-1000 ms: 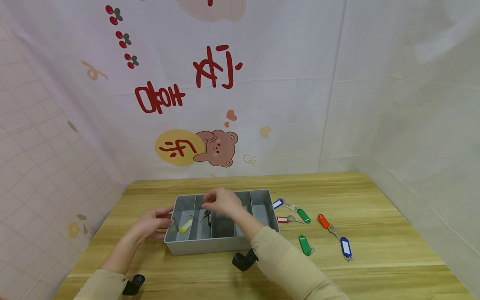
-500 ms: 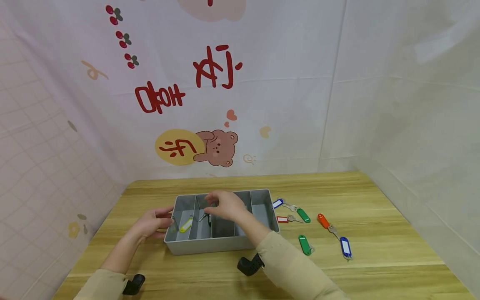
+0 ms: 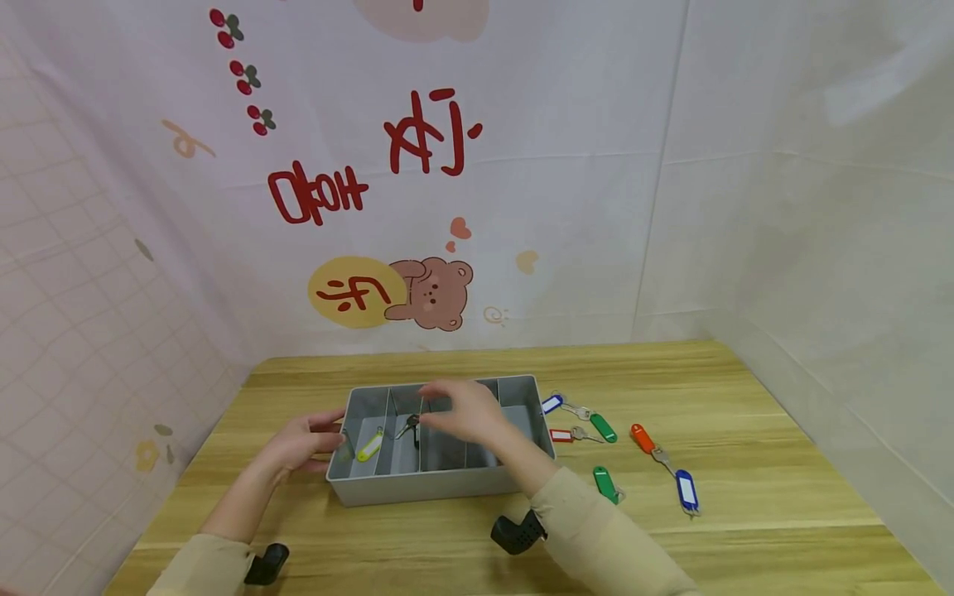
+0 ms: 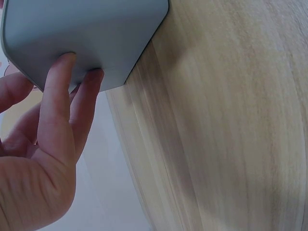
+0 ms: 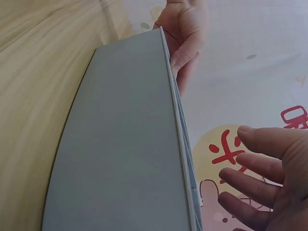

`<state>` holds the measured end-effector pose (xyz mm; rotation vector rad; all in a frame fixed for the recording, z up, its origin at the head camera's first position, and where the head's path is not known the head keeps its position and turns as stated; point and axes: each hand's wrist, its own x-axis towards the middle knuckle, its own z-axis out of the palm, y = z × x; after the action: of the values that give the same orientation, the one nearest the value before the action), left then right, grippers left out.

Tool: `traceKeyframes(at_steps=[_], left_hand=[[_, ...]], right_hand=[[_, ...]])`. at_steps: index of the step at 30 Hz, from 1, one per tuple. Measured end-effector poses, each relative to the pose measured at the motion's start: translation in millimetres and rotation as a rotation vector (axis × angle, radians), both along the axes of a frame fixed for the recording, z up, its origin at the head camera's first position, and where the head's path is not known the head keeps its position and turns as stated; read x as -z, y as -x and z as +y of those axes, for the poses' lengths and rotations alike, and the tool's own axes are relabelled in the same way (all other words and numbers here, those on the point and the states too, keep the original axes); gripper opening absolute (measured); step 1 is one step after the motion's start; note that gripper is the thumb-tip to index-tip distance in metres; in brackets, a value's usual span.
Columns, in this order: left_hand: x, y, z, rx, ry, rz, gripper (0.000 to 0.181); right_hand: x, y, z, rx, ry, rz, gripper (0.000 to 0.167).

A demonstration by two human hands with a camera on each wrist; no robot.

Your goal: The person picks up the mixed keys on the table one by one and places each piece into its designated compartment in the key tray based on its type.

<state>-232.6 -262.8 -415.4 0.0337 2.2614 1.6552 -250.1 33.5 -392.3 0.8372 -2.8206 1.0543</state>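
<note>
My left hand (image 3: 301, 443) holds the left end of a grey divided box (image 3: 406, 488); in the left wrist view its fingertips touch the box's outer end wall (image 4: 96, 36). Above the box's middle compartments my right hand (image 3: 469, 410) hovers with spread fingers and nothing between them, also seen in the right wrist view beside the box rim. A yellow key tag (image 3: 370, 447) lies in the leftmost compartment. In the second compartment are a key (image 3: 407, 425) and a dark tag-like piece (image 3: 416, 437), partly in shadow.
On the wooden table (image 3: 760, 463) right of the box lie keys with tags: a blue tag (image 3: 552, 404), a red tag (image 3: 561, 436), green tags (image 3: 603, 428), an orange tag (image 3: 642, 439) and another blue tag (image 3: 687, 492). A white printed cloth (image 3: 566, 207) hangs behind.
My right hand has moved rightward, away from the second compartment, and its fingers have spread, leaving the key there in fuller view. The left hand and the box have stayed put.
</note>
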Motion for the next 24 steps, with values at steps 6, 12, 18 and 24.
traceKeyframes(at_steps=[6, 12, 18, 24], left_hand=[[-0.8, 0.4, -0.2, 0.004, 0.009, 0.002, 0.067], [0.1, 0.6, -0.5, 0.011, 0.005, 0.001, 0.067], [1.2, 0.6, -0.6, 0.009, 0.004, 0.0, 0.067], [2.0, 0.7, -0.6, 0.014, -0.007, 0.001, 0.067]], right_hand=[[-1.2, -3.0, 9, -0.042, 0.005, 0.09, 0.04], [-3.2, -7.0, 16, -0.054, 0.018, 0.122, 0.041], [-4.7, -11.2, 25, -0.061, 0.034, 0.174, 0.041], [-3.6, -12.3, 33, -0.056, 0.005, 0.258, 0.041]])
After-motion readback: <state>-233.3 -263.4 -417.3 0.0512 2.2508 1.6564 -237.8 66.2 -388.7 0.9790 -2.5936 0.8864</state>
